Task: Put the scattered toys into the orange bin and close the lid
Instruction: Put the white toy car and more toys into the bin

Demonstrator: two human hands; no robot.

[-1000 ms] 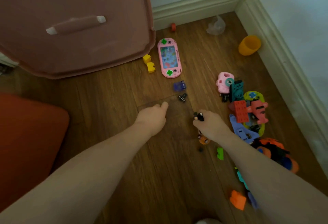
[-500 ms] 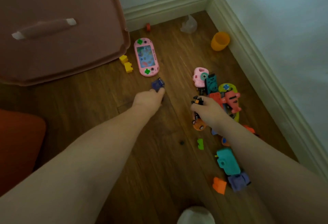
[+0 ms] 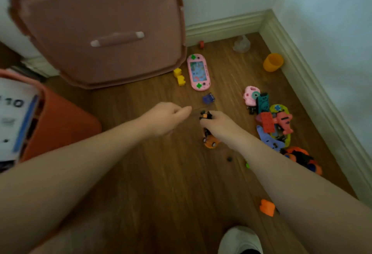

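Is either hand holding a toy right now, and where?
The right hand pinches a small black and orange toy at its fingertips. The left hand seems empty.

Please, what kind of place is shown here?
Probably a corner of a room in a home: a wooden floor, white skirting boards meeting at the corner, and toys such as a pink handheld game scattered about.

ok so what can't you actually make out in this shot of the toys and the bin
- Head view: what the left hand holds, if anything; its curled fingers hide it.
- The small black toy in the right hand: mostly covered by fingers, too small to identify.
- Orange bin: cut off by the left edge, contents blurred.
- Toy pile by the wall: pieces overlap, and the right forearm covers some.
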